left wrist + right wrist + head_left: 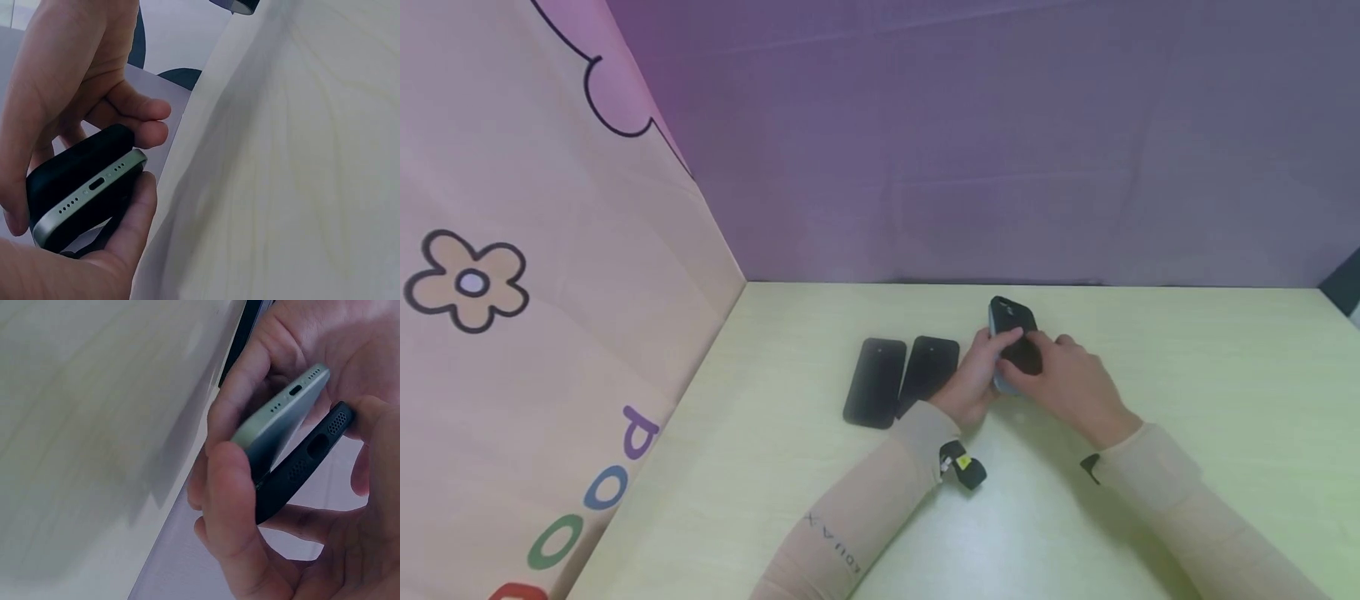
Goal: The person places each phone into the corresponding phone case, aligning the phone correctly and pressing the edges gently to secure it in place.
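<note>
Both hands work on a smartphone [281,409] with a pale green metal edge and a black phone case [297,472] on its back. In the right wrist view, the case's bottom end stands apart from the phone, leaving a wedge-shaped gap. My left hand [973,375] grips the phone from the left, its thumb over the case and its fingers underneath. From the right, my right hand [1078,383] pinches the case near its lower end. The left wrist view shows the phone's bottom edge with its charging port and speaker holes.
Two dark phones [875,383] [931,363] lie side by side on the pale wooden table [737,467], left of the hands. The left forearm overlaps the nearer one's lower corner. A purple backdrop [970,167] rises behind, and a printed cloth [572,275] stands at left.
</note>
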The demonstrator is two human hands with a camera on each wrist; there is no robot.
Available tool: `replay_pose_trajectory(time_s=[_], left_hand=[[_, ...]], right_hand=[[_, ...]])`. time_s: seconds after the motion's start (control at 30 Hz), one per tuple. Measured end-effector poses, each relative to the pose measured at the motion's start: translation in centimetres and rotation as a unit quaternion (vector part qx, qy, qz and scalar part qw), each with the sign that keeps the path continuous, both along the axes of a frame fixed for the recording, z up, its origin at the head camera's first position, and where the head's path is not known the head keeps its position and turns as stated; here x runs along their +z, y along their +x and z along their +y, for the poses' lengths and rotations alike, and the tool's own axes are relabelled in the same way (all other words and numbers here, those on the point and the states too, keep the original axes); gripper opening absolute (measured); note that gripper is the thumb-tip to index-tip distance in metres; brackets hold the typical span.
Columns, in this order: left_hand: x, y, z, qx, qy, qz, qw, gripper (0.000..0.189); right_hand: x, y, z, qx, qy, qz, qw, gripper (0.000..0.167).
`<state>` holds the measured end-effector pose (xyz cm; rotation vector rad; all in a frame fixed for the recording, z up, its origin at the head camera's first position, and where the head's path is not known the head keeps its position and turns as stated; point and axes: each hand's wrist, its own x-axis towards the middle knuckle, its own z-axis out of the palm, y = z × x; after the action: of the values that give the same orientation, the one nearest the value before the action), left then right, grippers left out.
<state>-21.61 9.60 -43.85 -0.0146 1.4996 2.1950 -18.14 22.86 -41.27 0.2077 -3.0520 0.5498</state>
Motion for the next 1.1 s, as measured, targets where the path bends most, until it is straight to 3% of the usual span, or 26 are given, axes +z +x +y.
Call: replay_pose_trajectory(time_s=[0.37,0.67,0.9,1.1], left_hand=[[-0.02,0.13,0.08,0.004,0.017,-0.002,0.9998,0.053],[-0.07,0.28,0.07,0.011,0.022,0.000,0.9997,0.051],[-0.02,0.38,0.09,0.018,0.029,-0.006,0.9994,0.062],[-0.09,0.32,0.13,0.022,0.028,0.005,0.9994,0.048]], right_hand=[[-0.19,0.12,-0.23,0.004,0.003,-0.008,1.0000,0.104],[-0.22,0.22,-0.36,0.006,0.009,0.010,0.9999,0.096],[0.03,0.33,-0.50,0.011,0.014,0.008,0.9998,0.097],[-0.07,0.35,-0.49,0.018,0.019,0.014,0.9996,0.094]])
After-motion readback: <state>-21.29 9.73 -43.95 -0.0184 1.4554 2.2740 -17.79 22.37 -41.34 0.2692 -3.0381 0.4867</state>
